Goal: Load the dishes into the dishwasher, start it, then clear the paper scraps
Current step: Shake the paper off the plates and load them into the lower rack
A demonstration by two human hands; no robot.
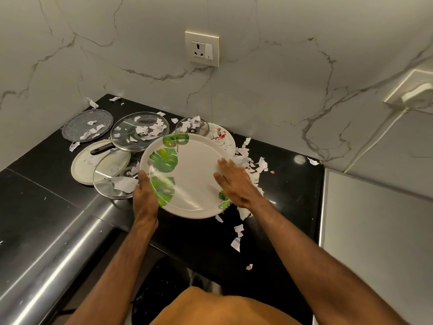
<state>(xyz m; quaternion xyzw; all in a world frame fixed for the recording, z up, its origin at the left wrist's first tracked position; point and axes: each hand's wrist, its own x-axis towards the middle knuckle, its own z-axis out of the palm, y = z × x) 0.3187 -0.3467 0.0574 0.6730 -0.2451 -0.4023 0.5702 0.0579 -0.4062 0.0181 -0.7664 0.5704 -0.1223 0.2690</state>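
Observation:
A large white plate with green leaf prints [189, 174] is tilted above the black counter [281, 202]. My left hand [144, 195] grips its left rim. My right hand [234, 181] lies flat on the plate's right side with straight fingers. Behind it rest a flower-print plate [222, 134], three glass lids [138, 130] [110, 174] [192, 125], a cream lid with a black handle [82, 167] and a grey speckled round plate [86, 123]. Torn paper scraps [248, 160] lie over the dishes and the counter.
Marble walls close the corner; a socket plate [202, 48] sits on the back wall and a plugged-in adapter [417, 92] on the right wall. A steel edge [70, 240] runs along the counter's lower left. More scraps [237, 238] lie near the front edge.

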